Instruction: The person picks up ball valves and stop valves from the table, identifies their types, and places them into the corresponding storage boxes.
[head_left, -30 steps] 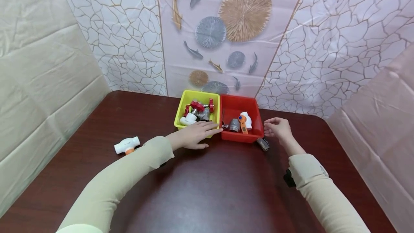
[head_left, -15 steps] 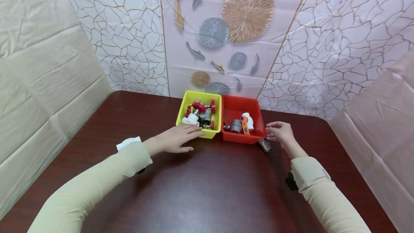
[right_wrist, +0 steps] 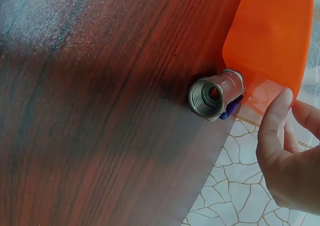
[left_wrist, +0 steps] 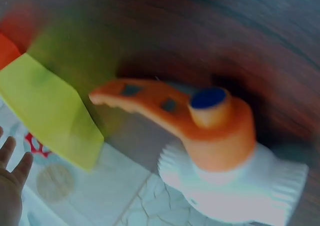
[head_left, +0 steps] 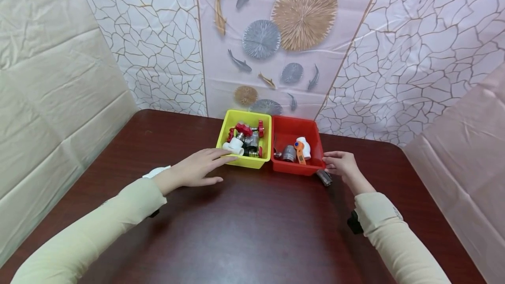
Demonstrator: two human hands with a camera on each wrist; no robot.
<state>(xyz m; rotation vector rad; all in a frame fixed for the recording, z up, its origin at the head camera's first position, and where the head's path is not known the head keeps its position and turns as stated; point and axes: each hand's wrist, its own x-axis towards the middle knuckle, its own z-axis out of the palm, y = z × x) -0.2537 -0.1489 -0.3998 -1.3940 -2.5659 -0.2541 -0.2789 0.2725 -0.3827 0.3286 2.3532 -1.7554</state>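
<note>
My left hand is held over the table with its fingers spread and holds nothing. Its fingertips are by the front left rim of a yellow bin. Below that wrist lies a white ball valve with an orange lever handle; in the head view my sleeve hides most of it. My right hand stays at the right side of a red bin, fingers loosely bent; whether they touch the bin is unclear. Beside those fingers a threaded metal valve with a blue part lies on the table.
Several valves with red handwheels and a white plastic fitting fill the yellow bin. Inside the red bin are a metal fitting and a white valve with an orange lever. Cloth-covered walls border the brown table.
My left hand has moved left and slightly toward me, away from the bins' front, with its sleeve now over the white valve. My right hand has stayed nearly still.
</note>
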